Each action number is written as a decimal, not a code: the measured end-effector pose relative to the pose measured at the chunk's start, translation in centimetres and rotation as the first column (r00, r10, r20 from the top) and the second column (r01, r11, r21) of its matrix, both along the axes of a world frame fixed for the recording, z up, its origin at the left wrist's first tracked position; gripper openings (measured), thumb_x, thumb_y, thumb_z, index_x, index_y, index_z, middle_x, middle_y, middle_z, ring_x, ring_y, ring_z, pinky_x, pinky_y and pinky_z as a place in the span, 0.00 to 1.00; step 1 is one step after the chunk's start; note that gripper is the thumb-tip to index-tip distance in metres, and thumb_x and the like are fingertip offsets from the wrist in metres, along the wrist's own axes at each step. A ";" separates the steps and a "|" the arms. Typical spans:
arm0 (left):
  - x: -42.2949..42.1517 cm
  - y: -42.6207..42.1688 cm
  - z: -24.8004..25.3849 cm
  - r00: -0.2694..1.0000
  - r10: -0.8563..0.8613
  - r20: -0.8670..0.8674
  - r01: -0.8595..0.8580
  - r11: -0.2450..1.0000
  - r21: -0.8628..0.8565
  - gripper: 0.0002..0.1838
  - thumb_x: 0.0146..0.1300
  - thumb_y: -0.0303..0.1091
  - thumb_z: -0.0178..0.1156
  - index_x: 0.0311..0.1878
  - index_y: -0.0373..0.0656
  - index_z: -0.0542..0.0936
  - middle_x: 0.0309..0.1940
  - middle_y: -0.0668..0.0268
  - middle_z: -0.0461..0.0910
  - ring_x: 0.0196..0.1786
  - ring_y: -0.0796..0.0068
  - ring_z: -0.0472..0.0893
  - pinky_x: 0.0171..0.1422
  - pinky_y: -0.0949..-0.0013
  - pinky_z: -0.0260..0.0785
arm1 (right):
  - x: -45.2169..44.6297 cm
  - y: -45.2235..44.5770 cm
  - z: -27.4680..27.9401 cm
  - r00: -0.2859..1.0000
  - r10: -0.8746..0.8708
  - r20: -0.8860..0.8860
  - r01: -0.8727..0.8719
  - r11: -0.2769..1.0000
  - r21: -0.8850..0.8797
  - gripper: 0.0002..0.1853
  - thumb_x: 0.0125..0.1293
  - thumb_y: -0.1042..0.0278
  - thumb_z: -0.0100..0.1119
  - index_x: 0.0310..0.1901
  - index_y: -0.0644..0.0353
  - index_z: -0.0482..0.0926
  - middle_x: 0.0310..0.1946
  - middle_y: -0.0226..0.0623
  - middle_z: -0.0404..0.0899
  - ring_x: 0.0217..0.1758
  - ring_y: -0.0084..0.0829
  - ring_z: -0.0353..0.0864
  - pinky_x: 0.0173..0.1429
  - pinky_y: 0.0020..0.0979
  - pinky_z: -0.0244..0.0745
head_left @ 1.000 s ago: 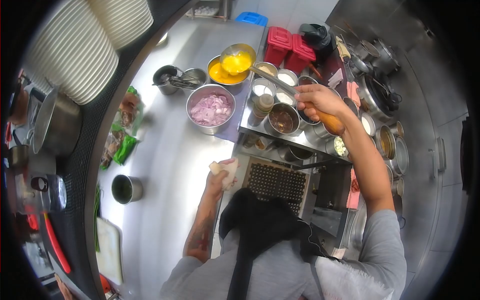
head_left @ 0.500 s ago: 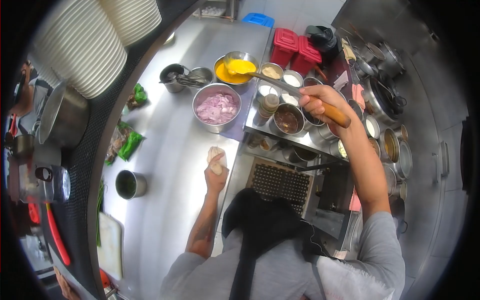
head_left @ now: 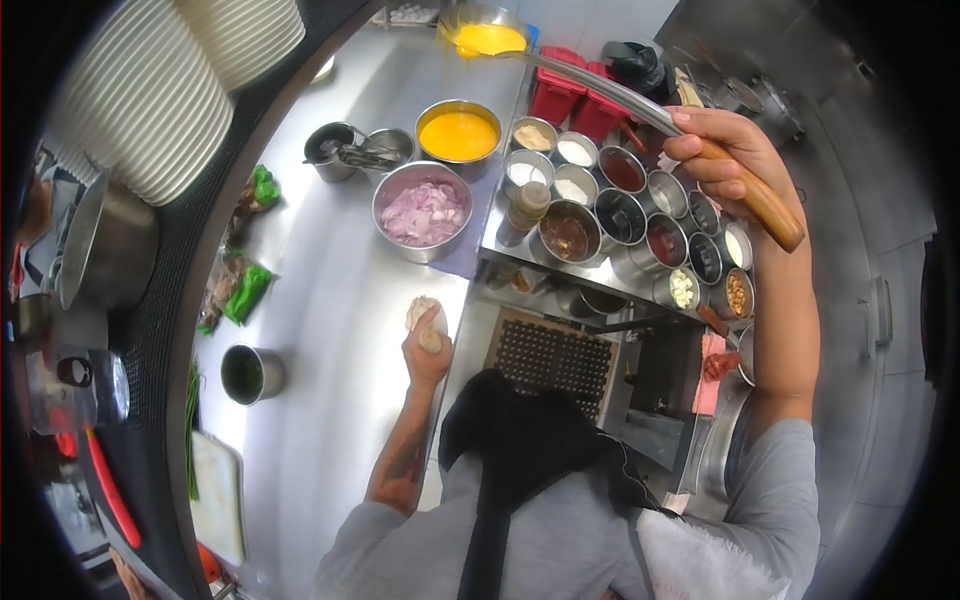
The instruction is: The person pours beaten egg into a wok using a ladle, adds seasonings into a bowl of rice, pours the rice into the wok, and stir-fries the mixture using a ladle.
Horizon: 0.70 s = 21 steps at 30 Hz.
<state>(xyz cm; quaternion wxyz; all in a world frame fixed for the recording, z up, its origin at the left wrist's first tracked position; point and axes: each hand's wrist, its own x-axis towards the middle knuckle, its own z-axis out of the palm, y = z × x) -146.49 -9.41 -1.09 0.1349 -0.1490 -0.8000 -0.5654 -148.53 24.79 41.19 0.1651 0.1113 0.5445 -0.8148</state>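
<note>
My right hand (head_left: 735, 160) is closed round the wooden handle of a long ladle (head_left: 625, 97), held high over the counter. The ladle's cup, at the top of the view, carries yellow liquid (head_left: 488, 39). Below it, a steel bowl of yellow liquid (head_left: 458, 135) stands on the counter. In front of that is a larger bowl of sliced purple onions (head_left: 425, 212). My left hand (head_left: 425, 360) grips a bunched pale cloth (head_left: 422, 312) on the counter near its edge.
Several steel containers of seasonings (head_left: 570, 235) fill the right-hand shelf, beside a bottle (head_left: 523, 212). Red bins (head_left: 555, 95) stand behind. On the left are bagged greens (head_left: 243, 295), a steel pot (head_left: 252, 374), a cutting board (head_left: 217, 495) and stacked plates (head_left: 140, 95). Another person's hand (head_left: 130, 577) shows at lower left.
The ladle has risen from just over the yellow liquid's bowl, with my right hand moving up and to the right. My left hand stays on the cloth. The view has shifted slightly.
</note>
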 end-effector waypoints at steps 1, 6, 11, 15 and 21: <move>0.0 -0.1 0.0 1.000 -0.009 -0.004 0.009 1.000 -0.002 0.25 0.51 0.22 0.56 0.55 0.37 0.81 0.52 0.44 0.82 0.63 0.44 0.77 0.70 0.55 0.68 | 0.2 -0.1 0.3 0.999 0.006 -0.033 -0.005 0.999 0.038 0.08 0.74 0.70 0.50 0.41 0.66 0.66 0.29 0.32 0.70 0.15 0.09 0.64 0.10 0.13 0.62; 0.1 -0.3 -0.2 0.995 -0.056 0.081 0.050 0.996 0.075 0.25 0.50 0.22 0.57 0.56 0.37 0.81 0.52 0.44 0.82 0.64 0.44 0.77 0.70 0.55 0.68 | -0.3 -0.8 -2.5 0.998 0.001 0.063 -0.006 0.996 0.086 0.07 0.73 0.69 0.53 0.46 0.61 0.68 0.30 0.32 0.73 0.16 0.10 0.64 0.12 0.14 0.63; 0.1 -0.3 -0.3 0.999 -0.029 0.035 0.028 0.999 0.033 0.25 0.50 0.22 0.57 0.56 0.36 0.81 0.52 0.44 0.82 0.62 0.43 0.78 0.69 0.55 0.69 | -1.9 -3.1 -10.2 0.986 -0.073 0.148 0.025 0.954 0.300 0.06 0.72 0.71 0.54 0.46 0.62 0.72 0.27 0.30 0.73 0.17 0.10 0.64 0.15 0.14 0.58; 0.3 -0.5 0.4 1.000 -0.012 -0.005 0.012 1.000 -0.003 0.25 0.50 0.23 0.58 0.56 0.37 0.81 0.52 0.44 0.82 0.62 0.43 0.78 0.69 0.55 0.69 | -1.8 -2.8 -12.3 0.987 -0.026 0.156 0.003 0.989 0.149 0.09 0.72 0.72 0.53 0.50 0.64 0.72 0.28 0.32 0.73 0.16 0.10 0.64 0.13 0.15 0.60; 0.0 -0.2 -0.2 0.998 -0.046 0.036 0.045 0.998 0.032 0.25 0.50 0.23 0.58 0.56 0.38 0.81 0.52 0.44 0.82 0.63 0.43 0.78 0.69 0.54 0.69 | -1.7 -3.0 -10.3 0.978 -0.083 0.193 0.071 0.995 0.072 0.04 0.73 0.72 0.51 0.43 0.61 0.69 0.27 0.31 0.72 0.15 0.10 0.63 0.12 0.13 0.58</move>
